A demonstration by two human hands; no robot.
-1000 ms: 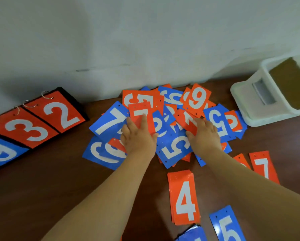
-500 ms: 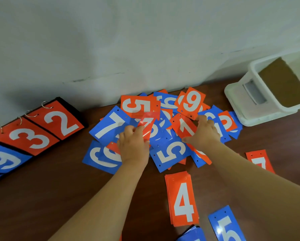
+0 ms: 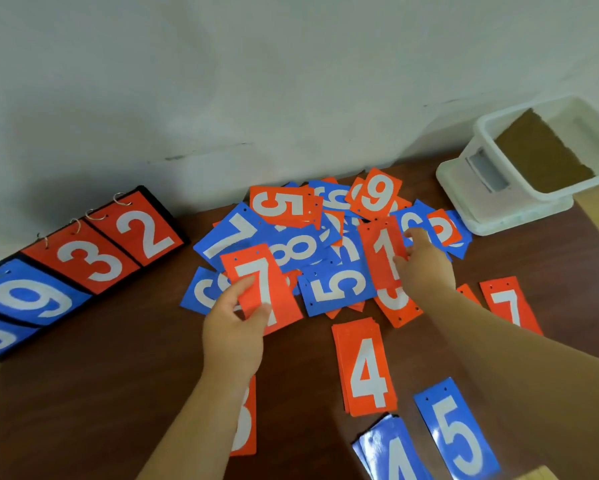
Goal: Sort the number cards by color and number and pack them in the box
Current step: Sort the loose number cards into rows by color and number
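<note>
A: Why does the left grip [image 3: 234,327] pinch the orange "7" card [image 3: 272,270]?

B: Likely to join the other orange "7" card [image 3: 509,306] on the brown counter [image 3: 100,358]. The right grip [image 3: 426,271] pinches an orange "1" card [image 3: 381,247] on the mixed pile [image 3: 326,258]; the white plastic box [image 3: 575,187] waits near its right.

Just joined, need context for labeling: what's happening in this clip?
A person is sorting number cards on a brown table. The left hand holds a red 7 card, the right hand pinches a red 1 card over the mixed pile. Nearer lie a red 4 stack, a blue 4 stack and a blue 5 card. No cards show in the white box.
</note>
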